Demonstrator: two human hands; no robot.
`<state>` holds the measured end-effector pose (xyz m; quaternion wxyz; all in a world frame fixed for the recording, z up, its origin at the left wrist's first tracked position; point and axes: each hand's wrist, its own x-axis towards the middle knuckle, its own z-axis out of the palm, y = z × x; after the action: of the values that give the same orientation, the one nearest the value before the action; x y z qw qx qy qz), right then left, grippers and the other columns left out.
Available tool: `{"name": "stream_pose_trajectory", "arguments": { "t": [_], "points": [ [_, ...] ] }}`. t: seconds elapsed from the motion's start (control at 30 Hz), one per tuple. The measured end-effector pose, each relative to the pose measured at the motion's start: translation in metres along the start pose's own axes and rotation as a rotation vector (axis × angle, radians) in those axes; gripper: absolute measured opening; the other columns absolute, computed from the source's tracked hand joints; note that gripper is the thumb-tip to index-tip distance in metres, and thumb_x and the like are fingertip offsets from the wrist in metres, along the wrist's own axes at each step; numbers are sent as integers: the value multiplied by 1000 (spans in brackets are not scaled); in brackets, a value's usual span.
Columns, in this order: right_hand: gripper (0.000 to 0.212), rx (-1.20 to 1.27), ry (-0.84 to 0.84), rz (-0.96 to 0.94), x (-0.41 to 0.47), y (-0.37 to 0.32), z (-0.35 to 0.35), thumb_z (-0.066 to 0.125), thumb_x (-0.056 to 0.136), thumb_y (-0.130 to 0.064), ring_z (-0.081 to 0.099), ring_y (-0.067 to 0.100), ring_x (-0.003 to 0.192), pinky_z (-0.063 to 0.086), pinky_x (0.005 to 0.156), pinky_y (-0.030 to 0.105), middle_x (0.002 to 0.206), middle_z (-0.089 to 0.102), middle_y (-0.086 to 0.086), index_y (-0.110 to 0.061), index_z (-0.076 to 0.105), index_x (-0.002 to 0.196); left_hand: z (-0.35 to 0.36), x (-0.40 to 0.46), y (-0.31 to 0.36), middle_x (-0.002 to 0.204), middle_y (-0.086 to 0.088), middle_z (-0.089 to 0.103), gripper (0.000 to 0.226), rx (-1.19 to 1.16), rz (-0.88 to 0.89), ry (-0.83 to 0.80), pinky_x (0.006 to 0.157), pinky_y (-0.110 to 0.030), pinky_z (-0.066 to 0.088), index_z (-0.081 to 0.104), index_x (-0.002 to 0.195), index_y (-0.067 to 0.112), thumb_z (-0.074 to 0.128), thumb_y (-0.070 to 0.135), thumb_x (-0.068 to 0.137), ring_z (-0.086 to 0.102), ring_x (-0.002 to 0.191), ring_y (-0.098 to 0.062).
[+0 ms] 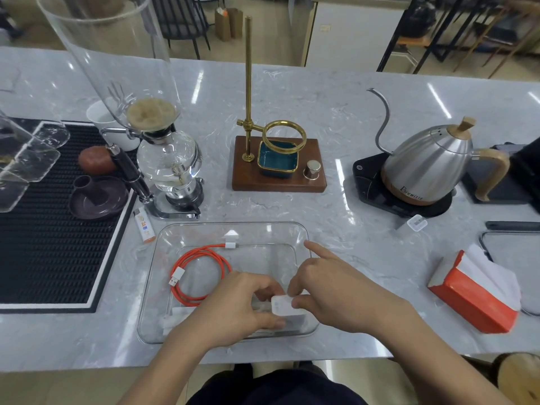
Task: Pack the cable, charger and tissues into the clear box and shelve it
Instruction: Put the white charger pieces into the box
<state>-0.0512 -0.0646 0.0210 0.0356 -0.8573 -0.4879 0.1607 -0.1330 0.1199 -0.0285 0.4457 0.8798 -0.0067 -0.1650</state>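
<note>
A clear plastic box [304,238] lies on the marble counter right in front of me. Coiled in its left half is an orange cable [201,261] with white plugs. Both hands hold a white charger [282,305] over the box's near right corner. My left hand [236,305] grips it from the left. From the right, my right hand [330,287] pinches it with the index finger pointing outward. A red pack of tissues [470,299], with white tissue showing at its top, rests on the counter to the right, outside the box.
Behind the box stand a glass siphon brewer [166,159], a brass dripper stand on a wooden base [277,165] and a steel gooseneck kettle [426,171]. A lighter [144,225] lies left of the box beside a black mat [43,229]. A tray [511,247] lies far right.
</note>
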Motion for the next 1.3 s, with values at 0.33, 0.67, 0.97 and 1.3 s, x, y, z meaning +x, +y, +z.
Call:
{"name": "stream_pose_trajectory", "arguments": {
  "t": [0.33,0.67,0.97,1.3],
  "points": [
    [24,81,-59,24,-4,0,-6,64,85,-45,57,5,100,-20,114,20,86,69,-11,-26,74,96,-3,0,1,82,22,72,22,-31,-2,-62,78,-24,52,75,89,34,77,47,70,65,83,2],
    [27,109,-85,29,-4,-3,-7,65,84,-48,57,4,103,-25,111,19,89,69,-11,-27,72,100,-4,1,2,80,20,72,22,-55,-15,-73,75,-23,53,77,88,30,80,43,70,66,79,0],
    [31,156,-51,-1,-8,-5,-12,59,88,-49,60,5,102,-28,105,12,90,71,-8,-29,72,108,-7,2,10,83,26,70,22,-34,-4,-57,77,-25,54,73,86,36,76,49,68,65,81,1],
    [38,242,190,74,-41,33,-39,65,86,-50,55,6,111,22,116,24,113,65,-14,-30,64,118,-14,20,55,84,22,71,19,-57,116,120,75,-12,48,72,89,39,81,41,73,66,84,-3]
  ]
}}
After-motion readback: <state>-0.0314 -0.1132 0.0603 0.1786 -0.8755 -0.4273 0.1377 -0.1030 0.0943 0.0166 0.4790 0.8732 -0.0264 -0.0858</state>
